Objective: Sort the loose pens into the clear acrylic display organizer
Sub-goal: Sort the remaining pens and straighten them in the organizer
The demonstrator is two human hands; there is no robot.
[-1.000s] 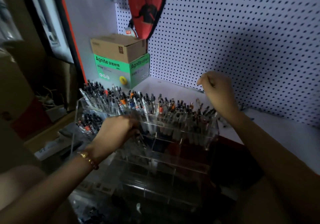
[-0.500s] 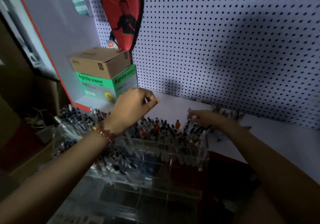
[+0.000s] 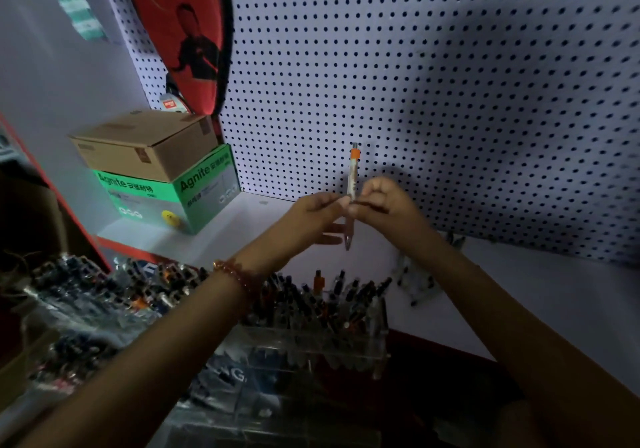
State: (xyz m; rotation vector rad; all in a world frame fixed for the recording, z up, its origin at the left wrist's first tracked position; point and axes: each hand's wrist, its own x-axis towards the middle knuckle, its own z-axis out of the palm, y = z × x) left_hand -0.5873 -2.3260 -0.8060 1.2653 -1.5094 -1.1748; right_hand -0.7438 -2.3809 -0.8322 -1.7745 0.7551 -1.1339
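Stationery shop: pegboard wall (image 3: 415, 67), organizer (image 3: 329, 349) crammed with pens (image 3: 318, 283).

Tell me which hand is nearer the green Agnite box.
Left. The left hand is right of the green box; the right hand, across the pen, is farther right.

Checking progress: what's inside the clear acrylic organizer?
Many pens stand packed in the back row of the organizer. The left forearm covers part of it; the front tiers are too dark to tell.
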